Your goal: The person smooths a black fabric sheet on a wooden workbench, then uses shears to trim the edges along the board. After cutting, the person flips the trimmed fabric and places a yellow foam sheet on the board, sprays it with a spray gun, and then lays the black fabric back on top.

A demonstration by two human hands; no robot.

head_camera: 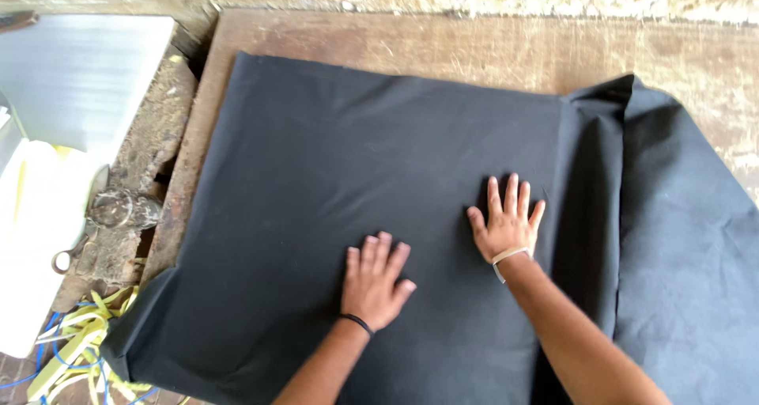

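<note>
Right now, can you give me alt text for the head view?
Both hands, left hand and right hand, press flat with fingers spread on a large black cloth sheet lying over a worn brown wooden board, folded along its right side.

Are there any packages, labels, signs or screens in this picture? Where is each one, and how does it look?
None can be seen. Both hands, left and right, lie flat on a black cloth spread over a wooden board. A plain pale sheet lies at the upper left, unmarked.

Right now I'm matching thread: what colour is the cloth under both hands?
Plain black, no pattern: the cloth shows best in the head view.
</note>
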